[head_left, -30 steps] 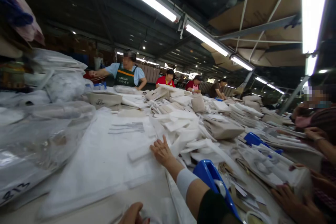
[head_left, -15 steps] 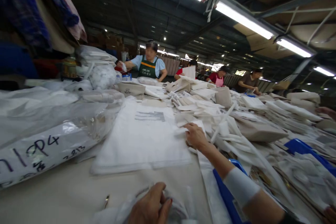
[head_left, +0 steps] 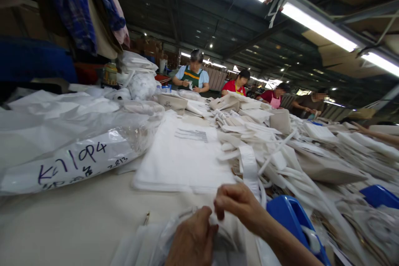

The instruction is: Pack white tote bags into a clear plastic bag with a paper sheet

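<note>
My left hand (head_left: 191, 237) is at the bottom middle, its fingers pressed together on a clear plastic-wrapped bundle (head_left: 149, 239). Just to its right and slightly above, my right hand (head_left: 235, 203) is closed with bent fingers over the same bundle; anything between its fingertips is too small to make out. Beyond both hands lies a flat stack of white bags (head_left: 183, 166) with printed lines near its far edge. A small metallic piece (head_left: 146, 217) rests on the pale surface left of the bundle.
A plastic-wrapped roll with handwriting (head_left: 84, 156) lies at left. White and beige pieces (head_left: 249, 129) are heaped at the centre and right. A blue tape dispenser (head_left: 293, 216) stands right of my right arm. Several people work beyond the heap, one in a green apron (head_left: 191, 78).
My right hand has come from the right side of the white stack down beside my left hand, its fingers now bent in. The camera view has shifted left, and the far person's hands have come together.
</note>
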`<state>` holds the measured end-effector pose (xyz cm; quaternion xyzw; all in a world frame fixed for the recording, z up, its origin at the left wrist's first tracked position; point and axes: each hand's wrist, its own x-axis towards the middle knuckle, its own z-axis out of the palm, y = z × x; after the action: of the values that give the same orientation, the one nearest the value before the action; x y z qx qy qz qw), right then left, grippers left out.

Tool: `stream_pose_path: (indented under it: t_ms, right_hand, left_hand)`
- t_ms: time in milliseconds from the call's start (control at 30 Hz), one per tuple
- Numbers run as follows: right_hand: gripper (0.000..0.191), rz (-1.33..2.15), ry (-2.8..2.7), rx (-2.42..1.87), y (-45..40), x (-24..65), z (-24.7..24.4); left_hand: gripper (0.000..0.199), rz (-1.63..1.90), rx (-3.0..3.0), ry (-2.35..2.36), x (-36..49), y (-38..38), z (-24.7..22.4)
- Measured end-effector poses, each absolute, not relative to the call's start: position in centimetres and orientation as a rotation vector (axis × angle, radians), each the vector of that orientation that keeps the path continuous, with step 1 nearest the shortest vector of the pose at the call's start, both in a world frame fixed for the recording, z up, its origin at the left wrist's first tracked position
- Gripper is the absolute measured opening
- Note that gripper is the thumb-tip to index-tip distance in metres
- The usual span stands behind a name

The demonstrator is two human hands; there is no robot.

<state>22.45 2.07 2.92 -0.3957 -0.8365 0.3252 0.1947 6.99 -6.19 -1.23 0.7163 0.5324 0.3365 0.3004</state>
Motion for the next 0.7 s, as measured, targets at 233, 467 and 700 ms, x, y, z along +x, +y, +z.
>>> stream_pose_path:
  t_ms: [233, 467, 700]
  right_hand:
    - [0.031, 0.339, -2.662, -1.272, 7.1, 20.6, -2.4]
    - [0.013, 0.337, -2.449, -1.483, 8.3, 19.8, -3.8]
    - [0.021, 0.591, -2.479, -1.528, 9.2, 19.9, -1.2]
  left_hand:
    - [0.016, 0.815, 1.873, 1.464, 7.0, -6.0, -0.9]
    - [0.016, 0.861, 1.852, 1.455, 7.0, -6.0, -1.2]
    - [0.018, 1.099, 1.826, 1.366, 7.3, -6.1, -1.3]
